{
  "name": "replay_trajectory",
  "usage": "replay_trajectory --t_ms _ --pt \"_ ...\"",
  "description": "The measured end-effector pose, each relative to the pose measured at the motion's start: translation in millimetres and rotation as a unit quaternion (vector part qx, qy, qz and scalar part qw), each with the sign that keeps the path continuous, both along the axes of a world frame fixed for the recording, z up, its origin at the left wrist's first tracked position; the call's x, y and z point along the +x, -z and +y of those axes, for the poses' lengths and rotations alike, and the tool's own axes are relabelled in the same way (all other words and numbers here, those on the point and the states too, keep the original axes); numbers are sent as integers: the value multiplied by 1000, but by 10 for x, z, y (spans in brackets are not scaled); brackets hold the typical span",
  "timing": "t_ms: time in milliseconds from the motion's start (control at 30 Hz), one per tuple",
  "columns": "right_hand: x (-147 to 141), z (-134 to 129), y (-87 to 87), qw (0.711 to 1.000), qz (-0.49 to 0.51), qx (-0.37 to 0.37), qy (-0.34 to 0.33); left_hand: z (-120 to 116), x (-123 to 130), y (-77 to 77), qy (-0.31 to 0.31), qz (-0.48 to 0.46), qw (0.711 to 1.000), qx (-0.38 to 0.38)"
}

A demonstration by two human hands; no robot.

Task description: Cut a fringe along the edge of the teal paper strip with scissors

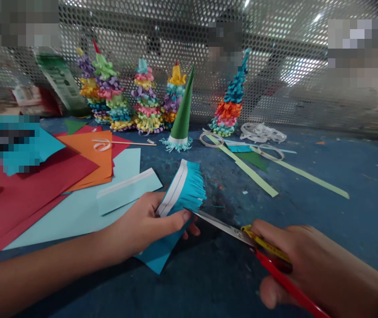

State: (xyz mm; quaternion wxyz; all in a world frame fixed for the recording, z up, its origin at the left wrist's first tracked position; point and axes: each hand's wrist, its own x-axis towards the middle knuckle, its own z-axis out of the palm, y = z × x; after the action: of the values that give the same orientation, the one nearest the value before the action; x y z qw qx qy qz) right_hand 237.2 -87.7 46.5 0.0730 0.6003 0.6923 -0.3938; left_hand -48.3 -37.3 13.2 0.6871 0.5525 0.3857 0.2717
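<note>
A blue paper strip (169, 249) is pinched in my left hand (157, 218), between the thumb on top and fingers beneath. Its upper part has a white band along one edge and a fringe of thin cuts along the other. My right hand (288, 256) is closed round the red and yellow handles of a pair of scissors (224, 225). The blades point left, and their tips touch the blue paper's edge beside my left thumb. Beyond the strip, a green paper cone (184, 115) stands upright with a pale blue fringe round its base.
Several cones with colourful curled fringes (147, 99) stand along a perforated metal screen (189, 35). Red (43, 190), orange (91, 152) and pale blue sheets (76, 212) overlap at left. Pale green strips (255, 176), tape rings (211, 139) and a green bottle (61, 81) lie farther back.
</note>
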Motion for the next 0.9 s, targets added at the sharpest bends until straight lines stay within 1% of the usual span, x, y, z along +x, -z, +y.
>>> replay_trajectory --t_ms 100,267,467,600,800,900 --pt "-23 19 -7 1000 -1 -10 5 -8 -5 -12 4 5 1000 2" --pt "-54 52 -14 1000 -16 3 -1 -13 -6 16 5 -2 1000 -2" --pt "29 77 30 999 16 29 -37 -2 13 34 4 -45 998 -49" --pt "46 67 54 998 -28 48 -25 7 14 31 16 -55 996 -70" --pt "-29 25 8 999 -31 35 -22 17 -7 28 42 -43 996 -68" --pt "-54 48 14 997 -60 41 -20 18 -10 18 37 -35 996 -67"
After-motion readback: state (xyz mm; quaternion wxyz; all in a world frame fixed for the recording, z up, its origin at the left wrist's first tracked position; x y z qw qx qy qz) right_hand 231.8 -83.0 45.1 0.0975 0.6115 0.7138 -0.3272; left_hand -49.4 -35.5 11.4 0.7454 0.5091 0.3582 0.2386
